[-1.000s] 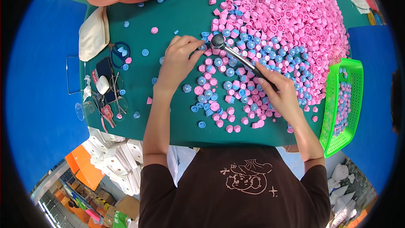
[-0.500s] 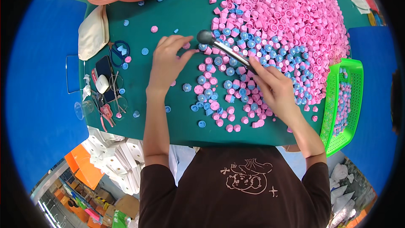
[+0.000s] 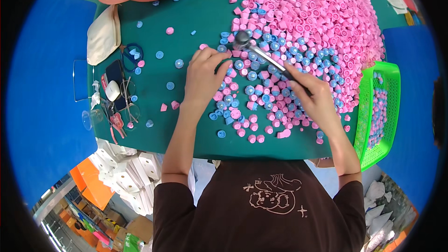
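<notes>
One hammer [image 3: 267,59] is clasped by the right hand [image 3: 314,95], near pink cups [image 3: 322,14]. I cannot tell whether the left hand [image 3: 202,73] grips anything.

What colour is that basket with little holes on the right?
The basket is bright green; it shows best in the head view.

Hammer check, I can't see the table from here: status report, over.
Right hand holding hammer. Left hand beside loose pink and blue pieces, grip unclear. Pieces crowded around hammer head, contact unclear.
</notes>
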Demonstrator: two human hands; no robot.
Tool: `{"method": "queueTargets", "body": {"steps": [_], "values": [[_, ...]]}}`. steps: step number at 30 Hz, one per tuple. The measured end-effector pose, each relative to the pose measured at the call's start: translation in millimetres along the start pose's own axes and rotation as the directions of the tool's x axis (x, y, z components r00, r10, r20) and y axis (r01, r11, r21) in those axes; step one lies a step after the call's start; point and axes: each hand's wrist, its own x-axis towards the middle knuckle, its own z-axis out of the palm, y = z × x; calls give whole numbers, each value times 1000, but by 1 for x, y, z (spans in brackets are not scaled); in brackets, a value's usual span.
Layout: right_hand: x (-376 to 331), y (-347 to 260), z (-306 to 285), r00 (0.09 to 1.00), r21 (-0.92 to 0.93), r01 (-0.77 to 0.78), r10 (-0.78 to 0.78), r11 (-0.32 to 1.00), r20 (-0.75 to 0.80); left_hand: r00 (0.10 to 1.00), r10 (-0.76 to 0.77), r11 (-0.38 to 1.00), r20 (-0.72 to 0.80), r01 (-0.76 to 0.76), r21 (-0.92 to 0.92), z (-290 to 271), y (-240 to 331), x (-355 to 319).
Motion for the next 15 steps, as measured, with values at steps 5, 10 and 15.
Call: {"method": "queueTargets", "body": {"steps": [5,10,15], "values": [[-2,-1,8,999,-82,-20,22,996,29,999,3,1000,-33,-4,-21,3,-2,-1],[-13,-2,3,998,-46,-61,61,997,12,999,48,999,-2,-48,3,3,0,0],[-33,3,-5,985,33,-160,158,987,73,997,76,997,32,-75,-17,3,2,-2]]}}
